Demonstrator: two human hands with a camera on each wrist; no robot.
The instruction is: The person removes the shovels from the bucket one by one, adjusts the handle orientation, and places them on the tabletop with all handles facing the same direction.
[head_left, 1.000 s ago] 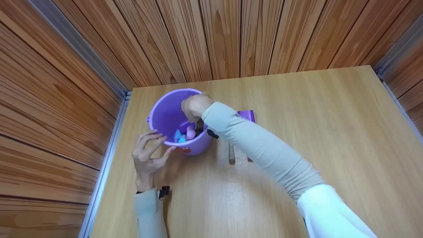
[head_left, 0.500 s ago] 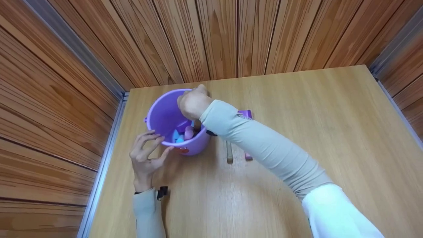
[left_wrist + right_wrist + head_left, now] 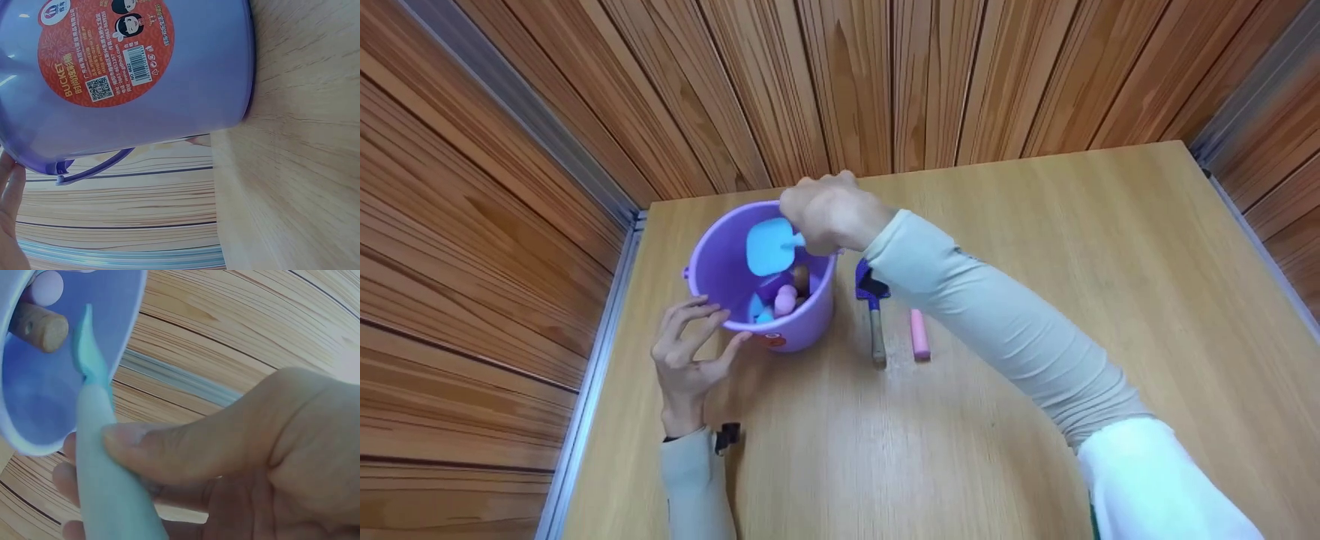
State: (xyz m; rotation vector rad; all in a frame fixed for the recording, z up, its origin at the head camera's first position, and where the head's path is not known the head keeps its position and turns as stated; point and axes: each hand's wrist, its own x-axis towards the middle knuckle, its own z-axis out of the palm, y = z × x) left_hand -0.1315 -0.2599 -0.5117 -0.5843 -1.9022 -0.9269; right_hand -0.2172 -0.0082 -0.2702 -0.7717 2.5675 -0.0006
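A purple bucket (image 3: pixel 802 330) stands on the table, its mouth tilted into the head view. My left hand (image 3: pixel 686 360) grips the near-left rim with fingers and thumb; the left wrist view shows the fingers at the rim and the bucket's red label (image 3: pixel 107 50). Above the far-right rim, my right hand (image 3: pixel 836 210) holds a light-blue toy shovel (image 3: pixel 771 247) by its pale handle (image 3: pixel 107 461), blade over the bucket's mouth. Inside the bucket lie a pink rounded piece (image 3: pixel 785 300), a brown wooden handle end (image 3: pixel 48 329) and some blue and purple pieces, partly hidden.
Right of the bucket lie a small spade with a dark blue head and wooden handle (image 3: pixel 877 337), and a pink handle (image 3: pixel 920 336) whose other end is hidden under my right forearm. Wood-panelled walls (image 3: pixel 855 90) close off the back and left side of the table.
My right hand has risen out of the bucket and moved slightly right, bringing up the light-blue shovel. The left hand stays at the rim. More of the spade beside the bucket shows.
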